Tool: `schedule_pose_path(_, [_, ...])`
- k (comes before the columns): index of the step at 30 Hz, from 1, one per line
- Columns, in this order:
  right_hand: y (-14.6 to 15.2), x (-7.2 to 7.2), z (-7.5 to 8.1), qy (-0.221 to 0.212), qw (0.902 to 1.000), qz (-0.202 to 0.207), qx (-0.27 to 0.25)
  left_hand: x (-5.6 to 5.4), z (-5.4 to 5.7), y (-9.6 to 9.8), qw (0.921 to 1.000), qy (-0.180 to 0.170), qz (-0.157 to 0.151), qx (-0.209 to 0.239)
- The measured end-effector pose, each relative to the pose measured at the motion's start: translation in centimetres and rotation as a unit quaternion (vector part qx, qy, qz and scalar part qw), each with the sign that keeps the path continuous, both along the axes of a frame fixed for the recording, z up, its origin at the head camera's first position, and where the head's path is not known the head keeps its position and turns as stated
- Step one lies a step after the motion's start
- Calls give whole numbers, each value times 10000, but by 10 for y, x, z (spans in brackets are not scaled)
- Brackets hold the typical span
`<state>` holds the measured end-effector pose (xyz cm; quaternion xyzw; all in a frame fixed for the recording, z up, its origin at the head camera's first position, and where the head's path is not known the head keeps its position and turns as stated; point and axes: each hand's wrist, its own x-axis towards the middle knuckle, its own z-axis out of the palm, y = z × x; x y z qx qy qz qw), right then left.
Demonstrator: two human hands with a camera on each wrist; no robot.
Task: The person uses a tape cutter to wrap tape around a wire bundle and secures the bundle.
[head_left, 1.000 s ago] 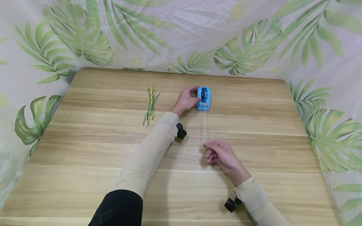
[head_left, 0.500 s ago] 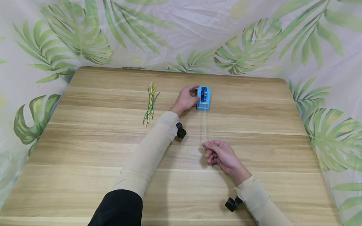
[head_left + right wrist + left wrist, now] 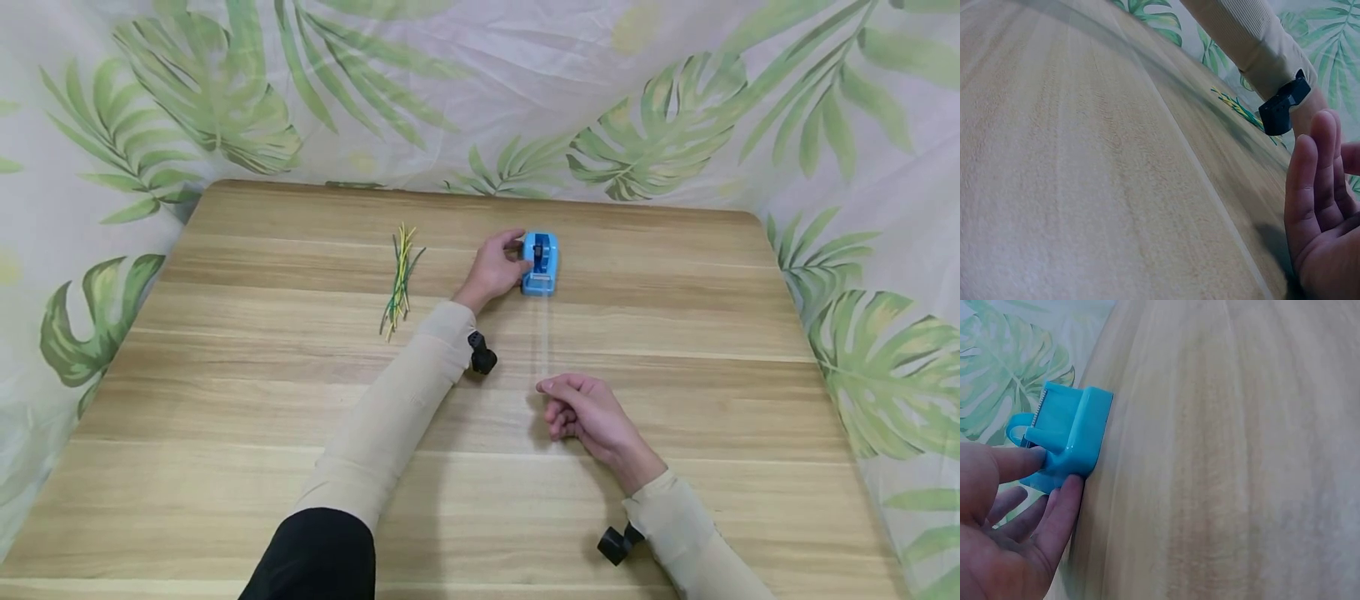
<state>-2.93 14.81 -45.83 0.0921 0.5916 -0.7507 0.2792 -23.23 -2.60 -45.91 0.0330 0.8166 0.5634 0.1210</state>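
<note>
Here's the blue tape dispenser (image 3: 550, 268), smooth, rounded plastic, sitting upper centre on the wood-grained worktop (image 3: 285, 400). The left hand (image 3: 495, 267) grips its left side, thumb against fingers, and the left wrist view picks out a toothed cutter (image 3: 1040, 409) along 1 edge. Down the middle runs the tape (image 3: 544, 333), a clear, thin, straight strip, its end pinched between thumb and forefinger of the right hand (image 3: 592, 412), just right of centre, other fingers curled.

Hard to make out: the tape's very tip, covered by fingertips, and the roll, dark in its slot. The right wrist view cuts the right hand off at the frame's right edge; both forearms run out at the bottom of the head view.

Left of centre, slim yellow and green strands (image 3: 400, 283) lie in a loose bundle, well apart from the dispenser. The worktop's far edge runs near behind it, leafy cloth (image 3: 517, 83) beyond; wide wood stretches to the right edge.
</note>
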Motion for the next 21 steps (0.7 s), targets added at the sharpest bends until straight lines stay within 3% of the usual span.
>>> schedule_pose_path(4, [1, 0, 0, 10, 10000, -33, -12, 2, 1, -5, 9994, -69, 99, 335])
schedule_pose_path(8, [2, 0, -1, 17, 10000, -64, -15, 9, 11, -25, 9980, -32, 173, 601])
schedule_pose_path(14, [2, 0, -1, 31, 10000, -6, -39, 26, 33, -79, 9994, 113, 268, 202])
schedule_pose_path(21, [4, 1, 0, 78, 9999, 52, -61, 38, 37, -140, 9963, 138, 764, -361])
